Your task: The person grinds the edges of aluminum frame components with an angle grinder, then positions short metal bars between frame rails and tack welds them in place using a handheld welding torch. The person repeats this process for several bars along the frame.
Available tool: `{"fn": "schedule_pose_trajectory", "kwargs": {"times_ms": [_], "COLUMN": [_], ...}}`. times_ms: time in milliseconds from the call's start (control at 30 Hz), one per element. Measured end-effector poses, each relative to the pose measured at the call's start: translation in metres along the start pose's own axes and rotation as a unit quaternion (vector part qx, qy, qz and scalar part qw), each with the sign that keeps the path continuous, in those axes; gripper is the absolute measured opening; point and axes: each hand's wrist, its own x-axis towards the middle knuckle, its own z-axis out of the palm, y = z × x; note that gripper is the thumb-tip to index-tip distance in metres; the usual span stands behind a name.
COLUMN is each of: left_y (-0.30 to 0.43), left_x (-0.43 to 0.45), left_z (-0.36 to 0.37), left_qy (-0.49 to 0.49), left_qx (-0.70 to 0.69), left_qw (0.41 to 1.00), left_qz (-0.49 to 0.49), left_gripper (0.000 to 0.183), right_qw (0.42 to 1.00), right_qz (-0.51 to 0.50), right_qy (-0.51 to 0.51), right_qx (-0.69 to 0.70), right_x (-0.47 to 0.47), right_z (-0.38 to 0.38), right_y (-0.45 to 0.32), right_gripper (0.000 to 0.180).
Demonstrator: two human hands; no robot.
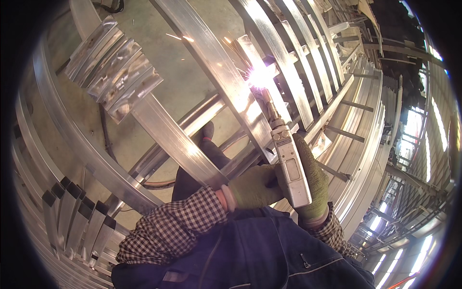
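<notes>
My right hand, in a green work glove, grips a silver handheld welding torch from its right side. My left hand, gloved alike, is against the torch's left side, its fingers partly hidden behind the body. The copper-coloured nozzle points up and away from me at a short metal bar, where a bright arc throws sparks; the glare hides the joint itself. Left of the arc runs a long rectangular metal tube. To its right lie more metal tubes.
A stack of short metal pieces rests on another long tube at the left. Several short tubes with dark ends stand at the lower left. Long metal profiles lie on a rack at the right. A dark cable crosses the floor.
</notes>
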Motion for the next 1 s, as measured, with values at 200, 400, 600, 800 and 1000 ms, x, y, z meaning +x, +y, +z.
{"fn": "schedule_pose_trajectory", "kwargs": {"times_ms": [200,400,600,800,1000], "left_y": [-0.003,-0.002,-0.004,-0.006,-0.003], "left_x": [0.001,0.002,0.002,0.001,0.001], "left_z": [0.000,0.001,0.001,0.003,0.000], "left_qy": [-0.007,-0.004,-0.016,-0.009,-0.022], "left_qx": [0.020,0.037,0.040,0.025,0.039], "left_qw": [1.000,0.999,0.999,1.000,0.999], "left_qz": [-0.004,0.000,-0.005,0.008,0.000], "left_gripper": [0.030,0.031,0.034,0.036,0.038], "right_qw": [1.000,0.998,0.999,0.998,0.999], "right_qz": [0.006,-0.025,-0.007,-0.009,-0.001], "right_qy": [0.008,0.012,0.011,0.005,0.009], "right_qx": [-0.007,-0.050,-0.045,-0.068,-0.050], "right_x": [-0.003,-0.005,-0.007,-0.011,-0.011], "right_z": [0.001,0.001,0.001,0.000,0.000], "right_y": [0.002,0.004,0.003,0.003,0.002], "right_gripper": [0.066,0.065,0.065,0.067,0.069]}}
